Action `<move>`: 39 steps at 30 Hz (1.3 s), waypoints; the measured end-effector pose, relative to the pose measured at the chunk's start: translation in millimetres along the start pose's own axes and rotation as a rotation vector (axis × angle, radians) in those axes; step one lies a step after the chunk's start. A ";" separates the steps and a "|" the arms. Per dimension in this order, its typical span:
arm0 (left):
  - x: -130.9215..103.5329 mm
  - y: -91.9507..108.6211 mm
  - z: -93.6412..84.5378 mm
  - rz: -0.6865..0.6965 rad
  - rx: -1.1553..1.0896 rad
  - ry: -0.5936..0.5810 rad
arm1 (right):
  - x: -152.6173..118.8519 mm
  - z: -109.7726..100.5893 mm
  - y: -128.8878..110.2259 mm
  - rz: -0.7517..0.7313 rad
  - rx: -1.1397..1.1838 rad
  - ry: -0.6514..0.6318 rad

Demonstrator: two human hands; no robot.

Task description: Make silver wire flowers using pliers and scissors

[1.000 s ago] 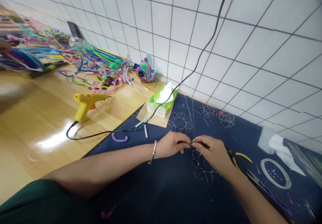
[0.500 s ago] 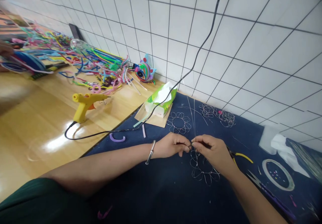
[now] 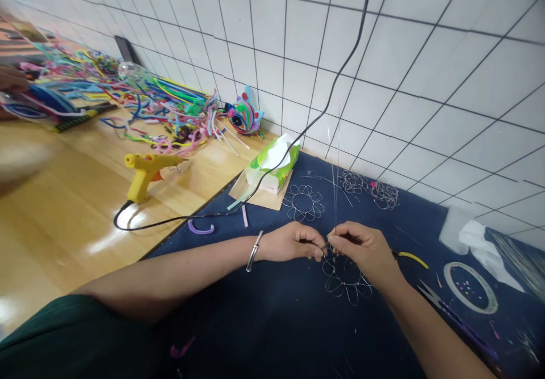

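Over the dark blue mat, my left hand [image 3: 296, 241], with a silver bracelet on its wrist, pinches the edge of a wire flower [image 3: 349, 293]. Close against it, my right hand [image 3: 361, 248] pinches thin wire [image 3: 335, 197] whose long ends rise toward the wall. The flower has looped petals around an open ring and hangs below my fingertips, partly covered by my right hand. Another wire flower [image 3: 303, 203] lies flat on the mat behind my hands. The exact point where the wire meets the flower is hidden by fingers.
A yellow glue gun [image 3: 145, 177] stands left, its cord crossing a tissue pack [image 3: 276, 166]. Pliers [image 3: 413, 259], scissors [image 3: 464, 328] and a round dish [image 3: 470, 288] are at right. Tangled wire [image 3: 383, 194] lies by the wall. A person's hand [image 3: 12, 78] is far left, near colourful pipe cleaners.
The raised wire ends have shifted slightly right and stand more upright. Both hands remain close together, still pinching. The camera view has shifted a little.
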State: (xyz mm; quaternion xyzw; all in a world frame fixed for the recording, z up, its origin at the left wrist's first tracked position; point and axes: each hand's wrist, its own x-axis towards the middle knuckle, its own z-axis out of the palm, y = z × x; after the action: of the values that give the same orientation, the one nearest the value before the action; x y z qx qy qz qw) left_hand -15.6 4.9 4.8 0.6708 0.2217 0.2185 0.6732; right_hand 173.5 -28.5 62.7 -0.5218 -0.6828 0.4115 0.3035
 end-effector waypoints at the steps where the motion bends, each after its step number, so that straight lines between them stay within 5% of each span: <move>1: -0.3 0.6 -0.1 0.001 0.007 -0.002 | 0.1 0.5 1.7 0.013 0.020 0.011; 28: -3.6 4.8 -18.9 -0.047 0.282 -0.029 | 1.2 -8.4 11.9 0.037 0.170 0.303; 33: -14.3 25.1 -39.9 0.031 0.784 -0.037 | 2.7 -8.5 13.1 0.026 0.191 0.351; 39: -41.4 51.1 -76.8 -0.231 1.627 0.320 | 2.7 -9.0 14.7 0.026 0.200 0.338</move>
State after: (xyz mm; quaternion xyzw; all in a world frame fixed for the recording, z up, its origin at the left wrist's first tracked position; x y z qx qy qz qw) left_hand -94.2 42.6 56.0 0.8814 0.4704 0.0122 -0.0425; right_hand 187.2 -22.0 54.0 -0.5595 -0.5710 0.3877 0.4589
